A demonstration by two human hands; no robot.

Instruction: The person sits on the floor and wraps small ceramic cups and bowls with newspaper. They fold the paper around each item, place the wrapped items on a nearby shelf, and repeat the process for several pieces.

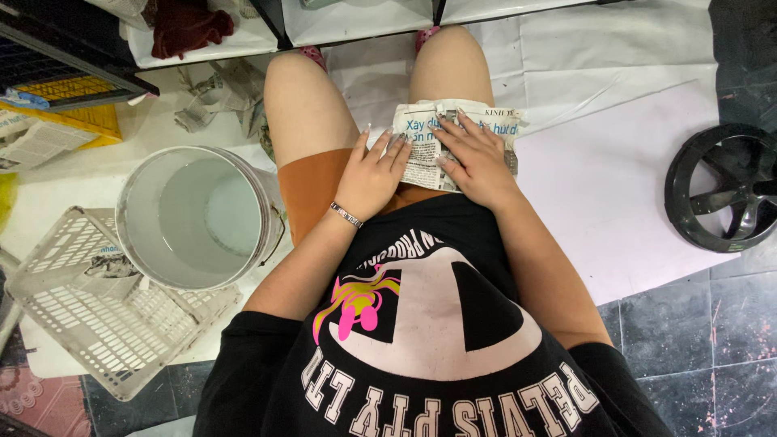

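I am seated, looking down at my lap. A folded piece of newspaper lies across my right thigh. My right hand presses flat on it with fingers spread. My left hand, with a bracelet at the wrist, rests on my lap beside it, fingertips touching the paper's left edge. Neither hand grips anything.
A white plastic bucket stands to my left, beside a grey slotted plastic basket. Crumpled newspaper lies on the floor ahead. A black round fan-like part sits at right. White sheets cover the tiled floor; white shelves stand ahead.
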